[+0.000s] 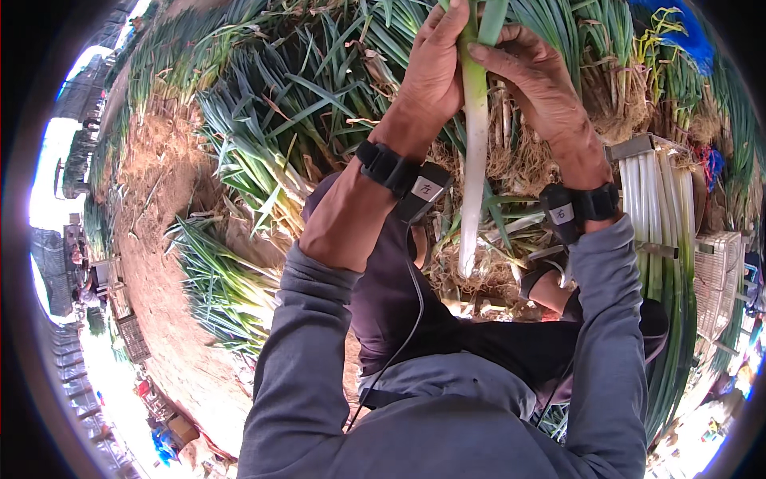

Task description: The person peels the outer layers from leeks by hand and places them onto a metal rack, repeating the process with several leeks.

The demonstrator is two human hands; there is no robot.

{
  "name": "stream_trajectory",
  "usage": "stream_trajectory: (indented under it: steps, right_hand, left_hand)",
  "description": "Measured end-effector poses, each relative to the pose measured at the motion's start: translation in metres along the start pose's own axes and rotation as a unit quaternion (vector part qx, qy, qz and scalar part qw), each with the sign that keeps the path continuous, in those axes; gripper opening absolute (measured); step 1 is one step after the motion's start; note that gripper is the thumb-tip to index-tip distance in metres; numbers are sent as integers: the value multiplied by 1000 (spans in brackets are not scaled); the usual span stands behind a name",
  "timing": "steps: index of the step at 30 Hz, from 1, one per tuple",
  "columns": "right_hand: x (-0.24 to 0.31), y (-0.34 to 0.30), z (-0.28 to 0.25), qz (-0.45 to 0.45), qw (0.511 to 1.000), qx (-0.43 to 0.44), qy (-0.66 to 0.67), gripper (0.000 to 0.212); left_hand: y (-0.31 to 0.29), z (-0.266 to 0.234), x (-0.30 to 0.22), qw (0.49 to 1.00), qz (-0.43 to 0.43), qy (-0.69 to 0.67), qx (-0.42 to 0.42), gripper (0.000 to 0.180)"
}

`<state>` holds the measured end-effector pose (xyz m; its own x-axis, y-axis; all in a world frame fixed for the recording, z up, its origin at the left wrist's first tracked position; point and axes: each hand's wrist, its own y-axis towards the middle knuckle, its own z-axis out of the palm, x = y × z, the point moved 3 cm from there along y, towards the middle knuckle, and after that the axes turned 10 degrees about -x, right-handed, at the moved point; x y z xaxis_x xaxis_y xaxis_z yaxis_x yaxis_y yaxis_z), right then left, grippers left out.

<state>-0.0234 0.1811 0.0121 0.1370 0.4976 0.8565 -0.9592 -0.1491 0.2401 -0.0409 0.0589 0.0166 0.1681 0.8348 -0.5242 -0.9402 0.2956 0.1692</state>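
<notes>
A long green onion (475, 148) hangs root end down in front of me, its white stalk cleaned smooth and its small roots at the bottom. My left hand (431, 68) grips it high up, where the white turns to green; the upper leaves run out past the top edge. On the other side my right hand (542, 84) is closed with thumb and fingers on a green leaf of the same onion. Beyond both hands stand bunches of unpeeled green onions (295, 104) with brown, tangled roots.
At the right, a bundle of peeled green onions (658, 191) lies in a metal frame (630, 148). A pale plastic crate (718, 275) stands beside it. More loose onions (227, 287) lie on the brown dirt ground (159, 263) at my left. Blue plastic (686, 36) shows at the far right.
</notes>
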Motion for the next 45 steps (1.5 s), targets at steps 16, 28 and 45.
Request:
stream_trajectory:
  steps: [16,28,45]
  right_hand:
    - [14,-65,7,-36,991,-120,-49,20]
    - [-125,-212,-168,146,782,-37,-605,30]
    - [-7,-25,-1,48,948,-75,-306,29]
  left_hand:
    - [12,-37,-21,980,57,153,-110,34]
    - [3,-34,-52,971,147,116,-146,26]
    - [-5,-16,-14,981,105,128,-98,37]
